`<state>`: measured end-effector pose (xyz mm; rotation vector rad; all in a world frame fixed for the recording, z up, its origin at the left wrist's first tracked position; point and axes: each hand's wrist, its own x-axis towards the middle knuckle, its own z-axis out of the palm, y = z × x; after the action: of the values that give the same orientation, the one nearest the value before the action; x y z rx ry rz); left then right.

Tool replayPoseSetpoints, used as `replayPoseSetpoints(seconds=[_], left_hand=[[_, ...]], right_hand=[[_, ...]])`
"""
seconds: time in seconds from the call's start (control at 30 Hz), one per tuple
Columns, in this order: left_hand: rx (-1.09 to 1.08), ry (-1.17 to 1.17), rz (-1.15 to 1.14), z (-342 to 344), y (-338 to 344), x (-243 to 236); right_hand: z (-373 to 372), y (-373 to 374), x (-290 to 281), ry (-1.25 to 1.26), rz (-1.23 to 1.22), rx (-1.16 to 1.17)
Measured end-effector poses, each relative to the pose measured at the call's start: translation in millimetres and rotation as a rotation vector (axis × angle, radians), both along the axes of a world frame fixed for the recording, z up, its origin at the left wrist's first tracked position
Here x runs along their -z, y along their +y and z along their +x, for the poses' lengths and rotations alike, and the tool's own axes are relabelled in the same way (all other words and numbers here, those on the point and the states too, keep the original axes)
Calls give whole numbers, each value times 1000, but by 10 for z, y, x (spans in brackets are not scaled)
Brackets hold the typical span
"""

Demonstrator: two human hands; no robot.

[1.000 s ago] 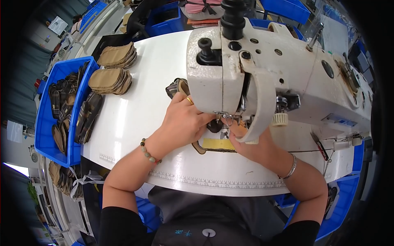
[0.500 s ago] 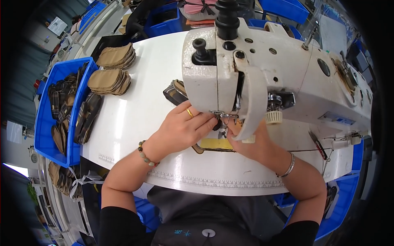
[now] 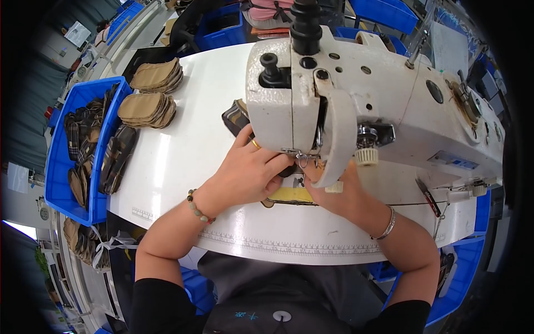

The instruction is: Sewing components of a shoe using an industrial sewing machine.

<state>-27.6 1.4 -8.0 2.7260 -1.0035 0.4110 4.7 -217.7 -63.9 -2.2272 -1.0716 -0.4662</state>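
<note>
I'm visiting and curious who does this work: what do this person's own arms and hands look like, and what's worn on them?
Both hands are gloveless. The left hand wears a smooth gold-coloured ring; its wrist has a bracelet of round green, dark and reddish beads. The right hand, partly hidden, has a silvery bangle at its wrist. Short black fabric sleeves leave both forearms bare.

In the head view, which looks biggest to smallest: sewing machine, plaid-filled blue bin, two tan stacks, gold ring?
1. Sewing machine
2. Plaid-filled blue bin
3. Upper tan stack and lower tan stack, too alike to rank
4. Gold ring
</note>
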Motion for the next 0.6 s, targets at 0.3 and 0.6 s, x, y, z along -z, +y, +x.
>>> replayPoseSetpoints(seconds=[0.3,0.6], left_hand=[[157,-269,-119,38,5,156],[11,-183,-115,-5,0,100]], right_hand=[[-20,10,-5,-18,-8,-27],[-151,-78,-135,-249,-367,-45]])
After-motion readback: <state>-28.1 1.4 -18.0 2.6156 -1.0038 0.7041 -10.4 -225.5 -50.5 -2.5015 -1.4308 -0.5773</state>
